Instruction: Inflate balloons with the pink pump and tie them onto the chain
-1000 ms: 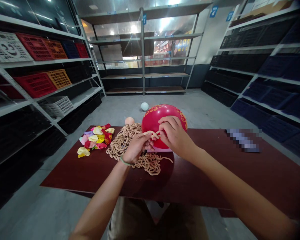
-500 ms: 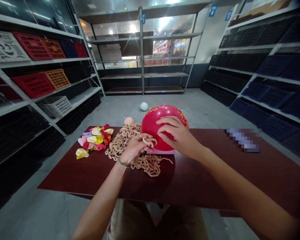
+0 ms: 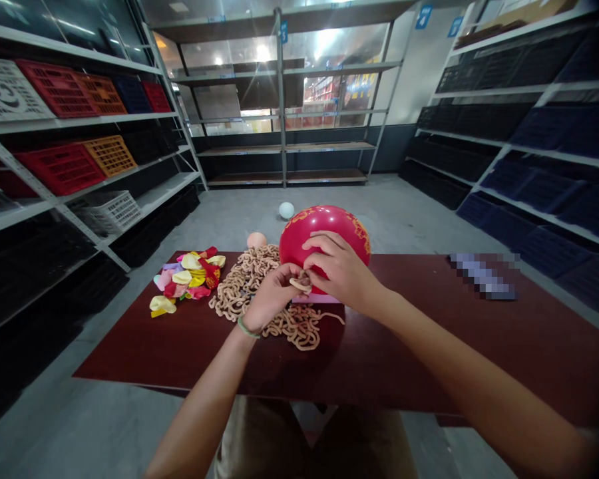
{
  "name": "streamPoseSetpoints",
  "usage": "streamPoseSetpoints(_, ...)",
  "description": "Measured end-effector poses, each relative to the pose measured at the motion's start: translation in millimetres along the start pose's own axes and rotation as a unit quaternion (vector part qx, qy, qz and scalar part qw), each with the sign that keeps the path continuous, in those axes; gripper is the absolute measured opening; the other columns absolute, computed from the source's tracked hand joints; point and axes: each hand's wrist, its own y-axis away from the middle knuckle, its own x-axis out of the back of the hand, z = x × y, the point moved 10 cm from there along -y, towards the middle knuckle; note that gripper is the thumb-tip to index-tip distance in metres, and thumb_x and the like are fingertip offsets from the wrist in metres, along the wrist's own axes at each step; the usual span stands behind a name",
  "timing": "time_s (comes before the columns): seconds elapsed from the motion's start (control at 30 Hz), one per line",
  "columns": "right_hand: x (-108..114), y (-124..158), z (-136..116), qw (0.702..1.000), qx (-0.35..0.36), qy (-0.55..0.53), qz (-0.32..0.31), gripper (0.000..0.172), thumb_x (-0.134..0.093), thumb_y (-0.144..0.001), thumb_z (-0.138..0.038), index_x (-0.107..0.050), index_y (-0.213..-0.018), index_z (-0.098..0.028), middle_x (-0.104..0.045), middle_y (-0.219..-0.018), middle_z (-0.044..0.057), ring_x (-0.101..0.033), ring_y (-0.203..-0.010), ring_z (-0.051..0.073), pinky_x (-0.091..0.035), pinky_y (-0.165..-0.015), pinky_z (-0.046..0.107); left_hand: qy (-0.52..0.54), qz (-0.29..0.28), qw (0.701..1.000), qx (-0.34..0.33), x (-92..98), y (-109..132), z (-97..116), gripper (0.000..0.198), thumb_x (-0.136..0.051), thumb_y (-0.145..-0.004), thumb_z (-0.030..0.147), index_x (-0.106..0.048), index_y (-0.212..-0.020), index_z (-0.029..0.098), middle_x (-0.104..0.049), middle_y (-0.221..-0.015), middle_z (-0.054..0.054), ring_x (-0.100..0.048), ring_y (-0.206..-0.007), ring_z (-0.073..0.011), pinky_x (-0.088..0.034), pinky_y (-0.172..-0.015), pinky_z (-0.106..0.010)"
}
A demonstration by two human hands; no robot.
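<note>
A big inflated red balloon (image 3: 292, 236) with gold print is just beyond my hands, above the table. My left hand (image 3: 272, 296), a green band at its wrist, pinches a small loop of tan cord (image 3: 300, 285) in front of the balloon's lower left side. Bent fingers of my right hand (image 3: 337, 269) meet the same loop from the right; the spot where the fingertips touch is partly hidden. Beneath and left of my hands spreads a tangled heap of thick tan cord (image 3: 239, 283). The balloon's neck is out of sight behind my fingers.
Limp coloured balloons (image 3: 190, 276) lie on the dark red table (image 3: 409, 352), left of the heap. Under the red balloon shows a pink object (image 3: 319, 299). A peach balloon (image 3: 256, 240) rests behind the heap. A pale balloon (image 3: 286, 211) is on the floor. Crate shelves flank both sides.
My right hand has moved left and down, bringing its fingers to the cord loop in my left hand. The red balloon has shifted slightly left.
</note>
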Motion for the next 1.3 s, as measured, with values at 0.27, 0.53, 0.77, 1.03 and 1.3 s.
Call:
streamPoseSetpoints(0.27, -3.3, 2.0, -4.3, 0.999, 0.002, 0.036, 0.028, 0.006, -0.059, -0.082, -0.015, -0.06, -0.082, -0.021, -0.064, -0.108, 0.008, -0.052, -0.115, 0.025, -0.042, -0.107, 0.045, 0.002, 0.12, 0.987, -0.106, 15.1, -1.6, 15.6, 0.018, -0.071, -0.076, 0.022, -0.054, -0.081, 0.018, -0.062, -0.066, 0.003, -0.056, -0.055, -0.0088, -0.046, -0.055, -0.021)
streamPoseSetpoints(0.53, 12.8, 5.1, -10.9, 0.996, -0.009, 0.022, 0.082, 0.008, -0.053, -0.087, -0.015, -0.059, -0.086, -0.021, -0.066, -0.097, 0.006, -0.056, -0.105, 0.023, -0.044, -0.102, 0.043, -0.082, 0.221, 0.951, -0.2, 14.0, 17.5, 34.0, 0.018, -0.071, -0.083, 0.032, -0.061, -0.088, 0.018, -0.067, -0.082, -0.002, -0.061, -0.07, -0.0113, -0.05, -0.067, -0.024)
streamPoseSetpoints(0.77, 32.6, 7.0, -0.3, 0.994, -0.019, -0.064, 0.089, 0.009, -0.055, -0.093, -0.021, -0.064, -0.092, -0.021, -0.066, -0.099, 0.005, -0.056, -0.103, 0.019, -0.046, -0.097, 0.039, -0.108, 0.187, 0.957, -0.194, 17.1, 18.2, 37.8, 0.019, -0.069, -0.085, 0.035, -0.064, -0.088, 0.018, -0.068, -0.08, -0.002, -0.056, -0.057, -0.0094, -0.046, -0.054, -0.022)
streamPoseSetpoints(1.03, 28.1, -1.9, -5.5, 0.998, -0.005, -0.057, 0.038, 0.015, -0.055, -0.093, -0.022, -0.069, -0.086, -0.022, -0.064, -0.101, 0.005, -0.053, -0.104, 0.02, -0.044, -0.097, 0.038, -0.214, 0.186, 0.935, -0.215, 13.9, 28.7, 52.3, 0.019, -0.069, -0.085, 0.037, -0.069, -0.09, 0.019, -0.072, -0.081, -0.004, -0.066, -0.074, -0.0154, -0.05, -0.066, -0.025)
streamPoseSetpoints(1.3, 19.0, -0.3, -4.7, 0.998, -0.021, -0.052, 0.015, 0.009, -0.06, -0.086, -0.018, -0.066, -0.081, -0.022, -0.065, -0.094, 0.003, -0.054, -0.097, 0.02, -0.044, -0.09, 0.037, -0.273, 0.171, 0.919, -0.227, 12.5, 33.9, 62.8, 0.012, -0.072, -0.083, 0.031, -0.074, -0.09, 0.021, -0.074, -0.086, -0.003, -0.067, -0.078, -0.0158, -0.051, -0.073, -0.027)
